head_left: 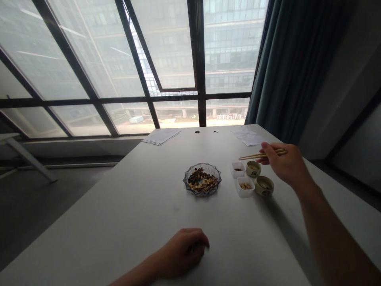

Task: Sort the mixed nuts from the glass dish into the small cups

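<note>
My right hand (281,161) is closed around a pair of wooden chopsticks (253,156), their tips pointing left above a small clear plastic cup (238,170). Below the hand stand two small beige ceramic cups, the farther cup (253,169) and the nearer cup (264,186), both with dark markings. A second clear plastic cup (245,186) holds some light brown pieces; the first has a little dark matter inside. Left of these cups sits a faceted glass bowl (202,180) with mixed dark and tan dried pieces. My left hand (186,252) rests on the table, its fingers curled and holding nothing visible.
The white table (133,222) runs toward the windows. Papers lie at its far left (162,136) and a paper sheet (248,137) at its far right. A blue curtain (276,71) hangs on the right. Two round holes (197,132) are near the far edge.
</note>
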`<state>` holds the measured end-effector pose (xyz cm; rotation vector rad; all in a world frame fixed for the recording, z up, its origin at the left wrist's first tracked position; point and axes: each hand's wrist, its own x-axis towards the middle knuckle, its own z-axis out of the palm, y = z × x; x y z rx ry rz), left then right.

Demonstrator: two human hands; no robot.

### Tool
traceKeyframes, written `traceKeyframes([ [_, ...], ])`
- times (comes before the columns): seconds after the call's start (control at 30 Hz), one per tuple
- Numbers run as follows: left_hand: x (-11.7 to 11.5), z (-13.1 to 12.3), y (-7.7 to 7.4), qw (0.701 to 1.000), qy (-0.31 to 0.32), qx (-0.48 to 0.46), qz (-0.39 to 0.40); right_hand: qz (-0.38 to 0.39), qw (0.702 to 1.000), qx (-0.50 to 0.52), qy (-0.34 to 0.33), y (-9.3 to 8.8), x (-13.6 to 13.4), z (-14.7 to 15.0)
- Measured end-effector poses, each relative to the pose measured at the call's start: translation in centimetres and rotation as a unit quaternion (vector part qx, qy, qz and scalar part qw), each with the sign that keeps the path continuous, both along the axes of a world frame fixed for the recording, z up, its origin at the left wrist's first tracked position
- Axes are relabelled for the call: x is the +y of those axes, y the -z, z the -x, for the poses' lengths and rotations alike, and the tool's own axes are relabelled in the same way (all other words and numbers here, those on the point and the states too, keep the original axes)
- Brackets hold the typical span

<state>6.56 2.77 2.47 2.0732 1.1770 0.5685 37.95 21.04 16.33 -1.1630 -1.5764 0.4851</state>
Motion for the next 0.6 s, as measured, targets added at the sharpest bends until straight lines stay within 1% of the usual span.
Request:
traceKeyframes([
  [0.07,0.0,0.0,0.0,1.000,-0.001,0.000,-0.002,-0.003,1.000,-0.005,-0.009,0.2,-0.2,0.5],
  [0.13,0.0,0.0,-0.1,1.000,-0.002,0.003,-0.002,-0.005,0.999,-0.002,-0.033,0.4,-0.4,1.4],
  [0.27,0.0,0.0,-0.3,1.000,0.001,0.005,0.000,0.014,0.993,0.056,-0.104,1.3,-0.8,3.5],
  [0.37,0.0,0.0,-0.3,1.000,0.001,0.003,-0.001,0.041,0.985,0.094,-0.140,1.8,-1.1,4.7],
  [0.5,0.0,-0.1,-0.2,1.000,0.000,0.005,0.003,0.046,0.977,0.132,-0.159,2.1,-1.4,5.6],
  [0.6,0.0,-0.1,-0.2,1.000,0.000,0.000,0.004,0.041,0.972,0.171,-0.157,2.8,-1.6,6.1],
])
